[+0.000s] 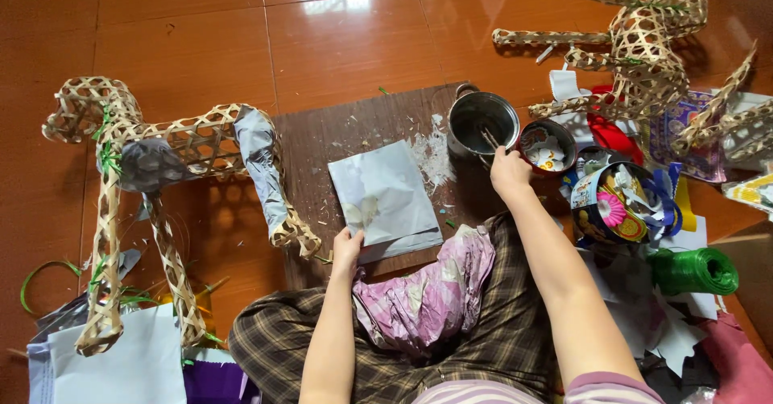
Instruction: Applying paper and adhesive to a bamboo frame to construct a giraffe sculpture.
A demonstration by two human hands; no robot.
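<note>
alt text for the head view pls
Seated on a tiled floor, a person's right hand dips a stick into a metal pot while the left hand presses a grey paper sheet on a board, beside a woven bamboo frame.

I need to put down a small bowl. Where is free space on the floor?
Bare red-brown tiled floor lies beyond the dark wooden board, between the woven bamboo frame and the steel pot. Right of the pot, round tins and paper scraps crowd everything.

Floor [201, 26] is glossy reddish tile, board [322, 142] matt dark wood. Pot [481, 121] at upper middle is shiny metal. Frame [161, 138] on the left is woven bamboo, sheet [386, 195] plain matt paper.
</note>
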